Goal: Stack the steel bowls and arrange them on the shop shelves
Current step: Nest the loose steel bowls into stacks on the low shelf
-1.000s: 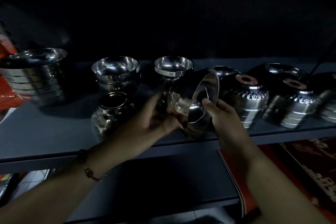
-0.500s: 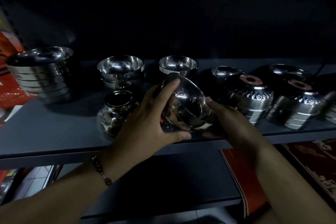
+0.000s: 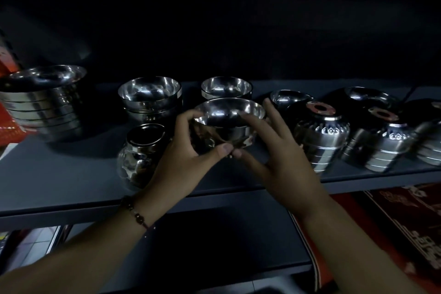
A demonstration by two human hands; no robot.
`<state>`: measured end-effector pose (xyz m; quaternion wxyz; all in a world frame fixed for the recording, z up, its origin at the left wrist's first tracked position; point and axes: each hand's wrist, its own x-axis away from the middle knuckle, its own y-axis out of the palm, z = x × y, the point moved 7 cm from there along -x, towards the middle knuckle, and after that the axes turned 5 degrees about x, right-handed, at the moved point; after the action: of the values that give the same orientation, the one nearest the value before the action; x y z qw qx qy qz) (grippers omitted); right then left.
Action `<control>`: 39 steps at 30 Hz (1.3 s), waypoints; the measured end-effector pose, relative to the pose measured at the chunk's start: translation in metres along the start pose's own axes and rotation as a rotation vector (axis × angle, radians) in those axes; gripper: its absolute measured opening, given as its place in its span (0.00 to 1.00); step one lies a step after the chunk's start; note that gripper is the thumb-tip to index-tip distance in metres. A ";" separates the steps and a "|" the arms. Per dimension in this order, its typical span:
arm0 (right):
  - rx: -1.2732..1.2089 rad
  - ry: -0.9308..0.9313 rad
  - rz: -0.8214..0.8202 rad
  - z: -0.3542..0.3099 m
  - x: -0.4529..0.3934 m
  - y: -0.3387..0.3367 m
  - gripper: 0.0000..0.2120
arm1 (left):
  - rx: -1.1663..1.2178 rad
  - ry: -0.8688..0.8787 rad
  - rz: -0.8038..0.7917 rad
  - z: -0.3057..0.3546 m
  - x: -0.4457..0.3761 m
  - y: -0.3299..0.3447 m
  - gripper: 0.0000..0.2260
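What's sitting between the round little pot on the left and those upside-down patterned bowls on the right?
In the head view, a steel bowl held upright by the left hand and the right hand sits between the round pot and the overturned patterned bowls.

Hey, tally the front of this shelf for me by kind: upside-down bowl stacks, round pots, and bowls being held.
Upside-down bowl stacks: 3 (the last one is cut off at the right edge)
Round pot: 1
Held bowl: 1
Total: 5
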<state>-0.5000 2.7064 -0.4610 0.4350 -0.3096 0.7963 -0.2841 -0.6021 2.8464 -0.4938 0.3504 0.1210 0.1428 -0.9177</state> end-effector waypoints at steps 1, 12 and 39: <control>0.030 -0.028 0.012 -0.002 -0.001 0.000 0.29 | 0.019 0.014 0.005 0.001 -0.002 0.000 0.27; -0.213 0.005 0.204 0.010 -0.025 -0.006 0.17 | -0.140 0.199 0.156 0.023 -0.023 0.004 0.33; -0.149 0.094 0.117 0.074 -0.119 0.038 0.17 | -0.266 0.228 0.321 -0.013 -0.106 0.017 0.19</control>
<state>-0.3937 2.8049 -0.4611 0.3889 -0.2804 0.8515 -0.2125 -0.5115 2.9032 -0.4746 0.4862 0.1977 0.2798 -0.8039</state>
